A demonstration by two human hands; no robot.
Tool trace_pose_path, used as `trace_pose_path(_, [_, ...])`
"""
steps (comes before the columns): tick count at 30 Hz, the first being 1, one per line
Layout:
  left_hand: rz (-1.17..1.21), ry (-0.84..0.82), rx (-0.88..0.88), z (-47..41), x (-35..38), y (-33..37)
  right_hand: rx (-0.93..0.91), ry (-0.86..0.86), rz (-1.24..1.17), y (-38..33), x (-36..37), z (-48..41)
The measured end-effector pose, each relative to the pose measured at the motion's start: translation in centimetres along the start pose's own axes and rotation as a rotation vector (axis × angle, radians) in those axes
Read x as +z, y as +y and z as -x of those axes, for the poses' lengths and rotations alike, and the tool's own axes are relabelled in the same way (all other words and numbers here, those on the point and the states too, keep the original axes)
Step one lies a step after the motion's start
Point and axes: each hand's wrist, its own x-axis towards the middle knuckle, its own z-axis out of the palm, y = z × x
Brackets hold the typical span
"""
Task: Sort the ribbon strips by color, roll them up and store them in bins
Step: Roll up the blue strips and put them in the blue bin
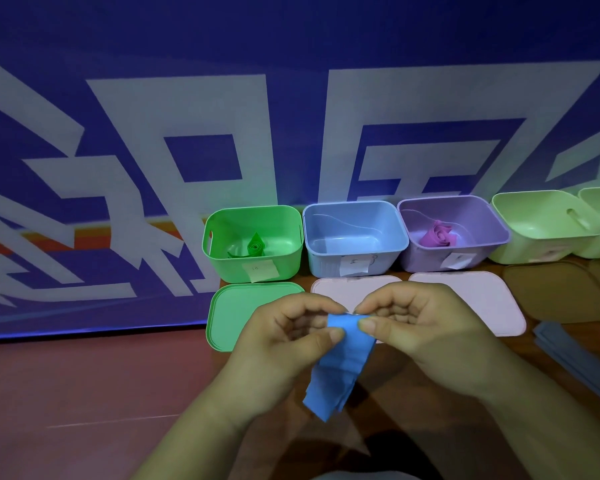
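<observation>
I pinched the blue ribbon strip's (340, 362) top end with my left hand (284, 341) and right hand (416, 334) to start a roll, apparently for the empty blue bin (355, 237).

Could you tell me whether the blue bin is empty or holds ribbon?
Empty: the blue bin shows only its bare floor and walls, nothing inside.

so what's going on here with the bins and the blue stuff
A person is sorting ribbon by color. Both hands, left hand and right hand, pinch the top end of a blue ribbon, apparently about to roll it; the rest hangs down unrolled. The green bin holds a green roll and the purple bin a purple roll. Nothing shows in the blue bin yet. More strips lie on the right.
</observation>
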Motion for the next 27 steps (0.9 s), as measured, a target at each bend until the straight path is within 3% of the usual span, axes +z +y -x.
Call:
trace_pose_path(12, [-0.066,0.048,0.004,-1.1,2.5,-0.6,0.013,-0.041,0.02,1.0,-2.7,0.5])
trace_pose_path(17, [-0.532,0.061,0.157,-1.4,4.5,-0.4,0.012,-0.087,-0.026,2.0,-5.0,1.1])
trace_pose_path(21, [-0.716,0.023,0.249,-2.1,7.1,-0.4,0.0,-0.113,-0.071,3.2,-7.4,1.3])
trace_pose_path(27, [-0.55,0.035,0.213,-3.7,12.4,-0.9,0.017,-0.18,-0.137,4.7,-12.9,1.3])
